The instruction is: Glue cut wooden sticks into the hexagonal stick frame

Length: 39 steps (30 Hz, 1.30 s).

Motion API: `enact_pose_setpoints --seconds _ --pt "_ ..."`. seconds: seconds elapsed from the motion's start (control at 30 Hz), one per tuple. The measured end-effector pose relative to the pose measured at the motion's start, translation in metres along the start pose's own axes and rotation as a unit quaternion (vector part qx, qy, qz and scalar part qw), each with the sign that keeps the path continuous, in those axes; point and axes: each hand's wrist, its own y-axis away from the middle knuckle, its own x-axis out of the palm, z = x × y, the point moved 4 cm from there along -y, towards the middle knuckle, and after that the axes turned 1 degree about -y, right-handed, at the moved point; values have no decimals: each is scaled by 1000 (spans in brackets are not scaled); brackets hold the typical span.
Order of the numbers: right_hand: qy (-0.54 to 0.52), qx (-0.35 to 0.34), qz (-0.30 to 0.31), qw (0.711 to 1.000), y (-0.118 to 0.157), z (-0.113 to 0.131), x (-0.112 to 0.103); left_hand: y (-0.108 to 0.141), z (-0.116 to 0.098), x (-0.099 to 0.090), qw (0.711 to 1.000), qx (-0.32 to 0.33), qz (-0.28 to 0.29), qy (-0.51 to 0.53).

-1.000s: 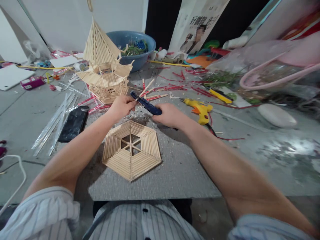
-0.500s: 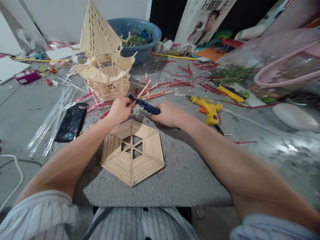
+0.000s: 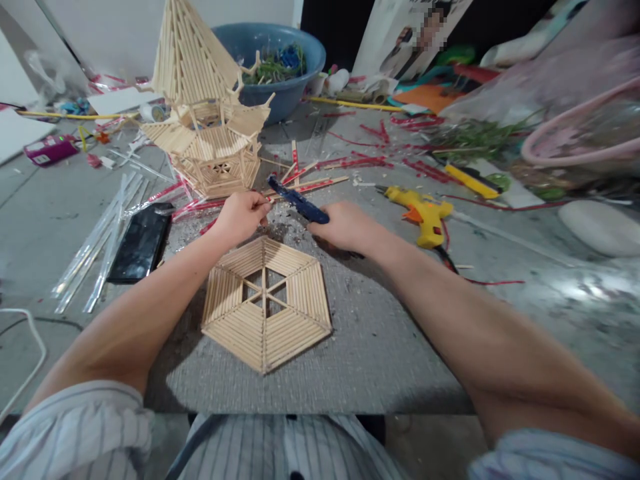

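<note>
My right hand (image 3: 345, 228) is wrapped round a dark blue tool (image 3: 303, 203), whose far end points up and left. My left hand (image 3: 243, 217) is pinched beside the tool's tip; a small thin stick seems to show at its fingertips, too small to make out surely. Below both hands a flat hexagonal panel of wooden sticks (image 3: 295, 327), with spokes and openings at its centre, lies on the grey table (image 3: 380, 373). Behind my left hand stands a pagoda-like model of sticks (image 3: 195, 67) with a pointed roof.
A black phone (image 3: 140, 245) and clear strips (image 3: 97, 247) lie at the left. To the right is a yellow glue gun (image 3: 425, 213). Red-and-wood scraps (image 3: 320, 183) lie beyond my hands. A blue basin (image 3: 305, 73) with greenery stands at the back.
The dark blue tool has moved slightly right, away from my left fingers, which it was close against before. The view has shifted a little.
</note>
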Motion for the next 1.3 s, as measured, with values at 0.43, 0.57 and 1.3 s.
enact_pose_setpoints --seconds 0.43,0.57,1.3 --pt "-184 49 73 979 -1 -19 4 47 -48 8 920 76 363 -128" --pt "-157 42 77 984 -4 -21 8 60 -50 20 889 96 424 -148" --pt "-108 51 72 990 1 -18 4 73 -53 38 862 130 450 -195"
